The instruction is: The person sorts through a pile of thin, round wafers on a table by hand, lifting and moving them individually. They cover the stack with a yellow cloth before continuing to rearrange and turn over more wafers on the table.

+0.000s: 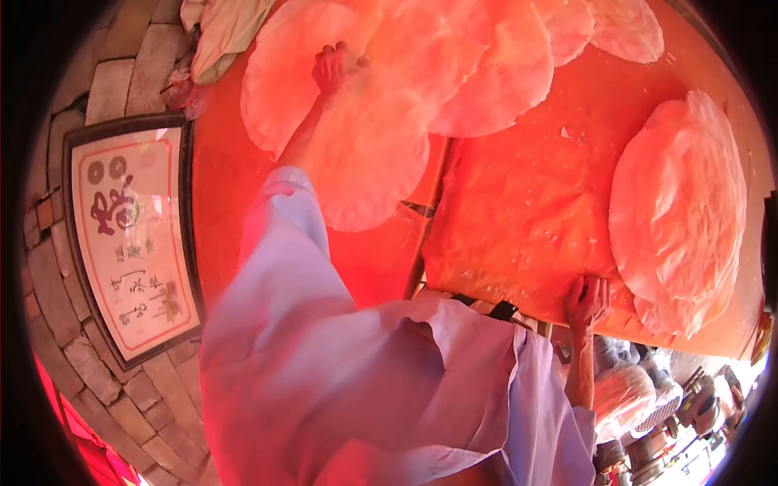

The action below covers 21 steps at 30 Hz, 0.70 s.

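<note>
My left hand [335, 68] is stretched far forward over large, thin, round sheets [373, 162] that overlap across the upper part of the red-covered table [519, 211]. Its fingers are bent against one sheet; whether they pinch its surface is too unclear to tell. At the table's near edge rests my right hand [588, 301], fingers curled down onto the red cover. To the right of that hand lies a pile of similar round sheets [679, 215], their edges uneven.
A framed sheet with written characters [134, 235] stands at the left against a brick surface [105, 373]. Pale cloth [227, 36] hangs at the upper left. Plastic-wrapped items [624, 397] and other objects sit below the table at the lower right.
</note>
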### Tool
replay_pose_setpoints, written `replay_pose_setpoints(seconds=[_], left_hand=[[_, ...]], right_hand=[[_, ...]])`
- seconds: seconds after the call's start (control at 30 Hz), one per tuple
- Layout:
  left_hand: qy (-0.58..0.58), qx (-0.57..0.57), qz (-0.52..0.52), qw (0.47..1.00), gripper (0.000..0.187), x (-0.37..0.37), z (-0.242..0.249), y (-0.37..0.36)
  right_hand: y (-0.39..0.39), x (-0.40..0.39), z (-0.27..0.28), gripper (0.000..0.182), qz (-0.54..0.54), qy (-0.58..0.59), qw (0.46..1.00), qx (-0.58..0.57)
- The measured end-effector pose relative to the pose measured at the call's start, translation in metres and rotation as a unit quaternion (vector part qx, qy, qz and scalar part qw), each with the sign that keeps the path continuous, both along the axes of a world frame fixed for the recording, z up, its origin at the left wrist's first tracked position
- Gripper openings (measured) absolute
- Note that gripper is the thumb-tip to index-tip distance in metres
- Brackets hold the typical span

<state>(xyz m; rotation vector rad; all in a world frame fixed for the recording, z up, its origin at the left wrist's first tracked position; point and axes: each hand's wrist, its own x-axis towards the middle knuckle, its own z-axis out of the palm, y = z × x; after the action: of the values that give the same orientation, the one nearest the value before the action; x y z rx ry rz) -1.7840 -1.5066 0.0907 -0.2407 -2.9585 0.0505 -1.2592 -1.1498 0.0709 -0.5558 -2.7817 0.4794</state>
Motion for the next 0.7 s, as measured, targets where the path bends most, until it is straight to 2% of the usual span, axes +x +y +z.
replay_pose_setpoints(seconds=[0.13, 0.23, 0.33, 0.43, 0.53, 0.6, 0.67, 0.7], left_hand=[[-0.009, -0.027, -0.042, 0.999, 0.043, -0.012, 0.0, 0.003], [-0.037, -0.071, -0.05, 0.996, 0.035, -0.031, 0.021, -0.004], [-0.027, -0.011, -0.029, 0.999, 0.036, -0.067, 0.041, -0.039], [0.031, 0.006, -0.072, 0.997, 0.038, -0.078, 0.09, -0.055], [0.017, 0.014, -0.1, 0.995, 0.04, -0.015, 0.147, -0.045], [0.001, 0.038, -0.124, 0.992, 0.037, 0.048, 0.156, -0.019], [-0.018, 0.121, -0.153, 0.981, 0.032, 0.118, 0.144, 0.001], [-0.08, 0.172, -0.155, 0.969, 0.03, 0.151, 0.146, 0.011]], right_hand=[[-0.001, -0.003, 0.006, 0.009, 0.011, 0.01, 1.0, 0.013], [0.001, -0.003, 0.003, 0.009, 0.011, 0.007, 1.0, 0.011], [0.001, -0.002, 0.003, 0.009, 0.009, 0.011, 1.0, 0.007], [0.002, -0.001, 0.005, 0.009, 0.005, 0.008, 1.0, 0.004], [0.001, -0.001, 0.004, 0.01, 0.004, 0.01, 1.0, -0.014], [0.002, -0.001, 0.004, 0.013, -0.003, 0.018, 0.999, -0.026], [0.005, -0.009, 0.009, 0.013, -0.024, -0.033, 0.997, -0.065], [0.002, -0.017, 0.011, 0.014, -0.035, -0.058, 0.994, -0.087]])
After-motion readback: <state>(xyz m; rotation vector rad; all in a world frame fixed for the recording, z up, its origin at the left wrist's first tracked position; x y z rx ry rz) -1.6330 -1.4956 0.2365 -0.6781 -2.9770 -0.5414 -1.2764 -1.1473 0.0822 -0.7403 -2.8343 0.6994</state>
